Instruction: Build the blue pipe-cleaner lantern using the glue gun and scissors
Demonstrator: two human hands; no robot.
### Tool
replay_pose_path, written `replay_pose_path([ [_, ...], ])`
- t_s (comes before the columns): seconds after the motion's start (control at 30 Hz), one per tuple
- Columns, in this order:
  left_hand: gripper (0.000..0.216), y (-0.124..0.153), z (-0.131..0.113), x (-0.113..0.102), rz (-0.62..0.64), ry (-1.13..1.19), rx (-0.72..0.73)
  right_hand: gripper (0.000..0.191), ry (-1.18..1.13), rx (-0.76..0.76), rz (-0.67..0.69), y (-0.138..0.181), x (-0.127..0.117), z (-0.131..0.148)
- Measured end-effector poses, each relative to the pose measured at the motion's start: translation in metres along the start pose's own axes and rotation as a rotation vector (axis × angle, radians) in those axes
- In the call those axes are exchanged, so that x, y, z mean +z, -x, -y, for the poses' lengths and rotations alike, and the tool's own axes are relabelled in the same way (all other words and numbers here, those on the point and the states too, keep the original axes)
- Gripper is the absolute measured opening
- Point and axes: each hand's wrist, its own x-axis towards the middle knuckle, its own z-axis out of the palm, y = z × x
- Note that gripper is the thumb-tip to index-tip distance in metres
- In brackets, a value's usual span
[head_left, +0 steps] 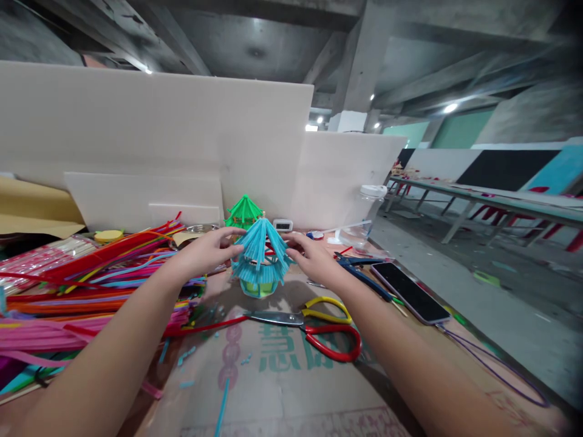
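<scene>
A small model pavilion [259,273] with two tiers of light-blue strip roofing and a green-yellow base stands upright on the printed cardboard. My left hand [207,250] pinches the left edge of its pointed upper roof. On the opposite side, my right hand [312,258] has its fingers curled against the roof's right edge. Red parts show in the gap between the tiers. Close in front lie scissors [291,318] with one yellow and one red handle. Behind the blue model is a green-roofed model pavilion [246,209], partly hidden.
Bundles of coloured strips [113,297] cover the left side. Dark-handled pliers [364,273], a phone [412,292] with a cord and a clear jar [364,212] are at right. White boards [150,127] stand behind. Blue scraps lie on the cardboard [255,394].
</scene>
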Motion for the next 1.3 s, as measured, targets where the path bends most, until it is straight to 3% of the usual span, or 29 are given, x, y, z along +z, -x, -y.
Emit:
replay_pose_path([
  [0.3, 0.057, -0.007, 0.008, 0.001, -0.079, -0.041, 0.017, 0.031, 0.028, -0.008, -0.033, -0.001, 0.000, 0.003],
  [0.57, 0.057, -0.010, 0.019, 0.000, -0.075, -0.030, 0.036, 0.033, 0.024, 0.010, -0.029, 0.000, -0.002, 0.002],
  [0.8, 0.048, -0.001, 0.003, -0.003, -0.328, -0.203, 0.021, 0.029, 0.016, 0.060, 0.006, 0.000, -0.016, -0.006],
  [0.93, 0.051, 0.005, -0.009, 0.000, -0.296, -0.211, 0.135, 0.026, 0.043, 0.090, 0.028, 0.002, -0.029, -0.005],
  [1.1, 0.052, 0.012, -0.016, 0.012, -0.257, -0.494, 0.298, 0.017, 0.002, 0.012, 0.010, 0.005, -0.030, 0.009],
  [1.3, 0.046, 0.011, -0.015, 0.025, -0.249, -0.788, 0.420, 0.038, 0.111, -0.132, 0.092, 0.011, -0.020, 0.030],
])
